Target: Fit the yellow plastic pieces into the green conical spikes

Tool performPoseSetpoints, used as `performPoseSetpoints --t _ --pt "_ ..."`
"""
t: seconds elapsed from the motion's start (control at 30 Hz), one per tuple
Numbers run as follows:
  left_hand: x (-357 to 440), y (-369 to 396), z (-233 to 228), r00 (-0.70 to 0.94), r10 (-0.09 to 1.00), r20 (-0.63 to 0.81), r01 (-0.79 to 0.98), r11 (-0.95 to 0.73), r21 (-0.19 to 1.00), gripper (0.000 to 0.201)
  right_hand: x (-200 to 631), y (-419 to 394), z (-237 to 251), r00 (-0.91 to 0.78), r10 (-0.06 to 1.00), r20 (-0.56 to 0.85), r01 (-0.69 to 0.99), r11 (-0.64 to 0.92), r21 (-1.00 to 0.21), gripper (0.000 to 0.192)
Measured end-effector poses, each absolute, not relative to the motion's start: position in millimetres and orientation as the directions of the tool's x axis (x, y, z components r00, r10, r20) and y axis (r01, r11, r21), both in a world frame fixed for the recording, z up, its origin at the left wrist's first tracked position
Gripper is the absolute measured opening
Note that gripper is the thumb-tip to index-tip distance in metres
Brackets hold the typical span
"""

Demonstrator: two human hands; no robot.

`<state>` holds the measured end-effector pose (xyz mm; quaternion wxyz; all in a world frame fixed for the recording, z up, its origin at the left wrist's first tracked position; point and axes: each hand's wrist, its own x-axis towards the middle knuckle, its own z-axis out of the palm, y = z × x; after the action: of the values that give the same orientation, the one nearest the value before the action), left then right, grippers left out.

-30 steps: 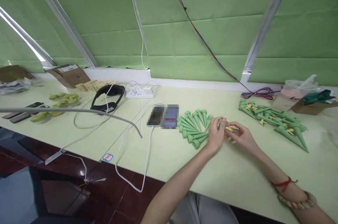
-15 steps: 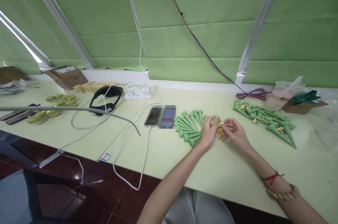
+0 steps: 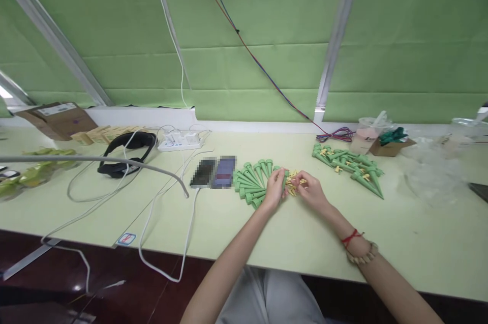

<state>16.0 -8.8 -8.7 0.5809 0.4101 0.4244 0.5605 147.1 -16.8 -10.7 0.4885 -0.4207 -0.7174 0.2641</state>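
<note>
My left hand (image 3: 275, 189) is closed around a green plastic spike, whose capped end (image 3: 285, 175) shows past the fingers. Thumb and fingertips of my right hand (image 3: 312, 193) pinch a small yellow plastic piece (image 3: 302, 181). Between and behind both hands lies a little pile of yellow pieces (image 3: 292, 187), partly covered by them. To the left, hollow green spikes (image 3: 248, 184) are fanned out on the table, their wide ends outward. Farther right is a heap of green spikes (image 3: 346, 161), several with yellow pieces fitted.
Two blurred phones (image 3: 224, 172) lie left of the fan, with a white cable (image 3: 189, 232) running off the table edge. A black headset (image 3: 127, 153) and a power strip (image 3: 180, 141) are farther left. Clear plastic bags (image 3: 430, 174) and a small carton (image 3: 389, 148) are at right.
The view has turned to the right, so everything sits farther left. The green spike end now shows at my left fingers. My right hand still pinches near the yellow pile.
</note>
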Motion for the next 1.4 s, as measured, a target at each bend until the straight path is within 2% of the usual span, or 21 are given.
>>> performPoseSetpoints --t 0.1,0.17,0.37,0.57,0.7,0.83,1.0,1.1,1.23,1.4 --pt "5.9 -2.3 -4.9 -0.032 0.996 -0.083 -0.295 0.07 0.953 0.052 154.9 -11.6 -10.7 -0.164 0.812 0.56 0.417 0.572 -0.707 0.015" --pt "-2.5 2.1 -0.7 -0.077 0.994 -0.075 -0.349 0.044 0.936 0.05 161.1 -7.9 -10.4 -0.108 0.81 0.576 0.447 0.557 -0.7 0.012" --pt "-12.7 4.3 7.7 -0.119 0.993 -0.024 -0.448 -0.032 0.893 0.045 167.3 -4.9 -9.1 0.049 0.871 0.489 0.58 0.374 -0.724 0.022" --pt "-10.6 0.0 6.0 -0.036 0.999 0.011 -0.382 -0.024 0.924 0.043 162.3 -9.9 -8.8 -0.008 0.903 0.43 0.717 0.305 -0.627 0.021" --pt "-10.3 -1.4 7.3 -0.013 1.0 -0.004 -0.347 0.0 0.938 0.04 162.0 -9.5 -8.9 -0.014 0.898 0.44 0.712 0.318 -0.626 0.023" --pt "-8.4 -2.1 8.9 0.029 0.999 -0.02 -0.415 0.03 0.909 0.041 160.3 -11.3 -7.5 -0.037 0.872 0.489 0.679 0.381 -0.627 0.028" --pt "-5.9 -2.2 8.1 0.107 0.994 -0.007 -0.49 0.059 0.87 0.041 151.9 -16.5 -10.5 -0.249 0.855 0.455 0.656 0.494 -0.57 0.033" --pt "-5.1 -1.8 6.1 0.107 0.994 -0.008 -0.505 0.062 0.861 0.039 148.5 -18.2 -13.6 -0.318 0.833 0.454 0.659 0.538 -0.525 0.032" --pt "-4.4 -1.8 4.7 0.015 1.0 -0.003 -0.476 0.009 0.879 0.039 149.8 -18.3 -14.0 -0.287 0.851 0.44 0.673 0.506 -0.539 0.032" --pt "-2.3 -2.2 1.9 -0.074 0.997 0.034 -0.346 -0.058 0.936 0.039 152.1 -16.5 -14.7 -0.151 0.865 0.479 0.656 0.45 -0.606 0.039"
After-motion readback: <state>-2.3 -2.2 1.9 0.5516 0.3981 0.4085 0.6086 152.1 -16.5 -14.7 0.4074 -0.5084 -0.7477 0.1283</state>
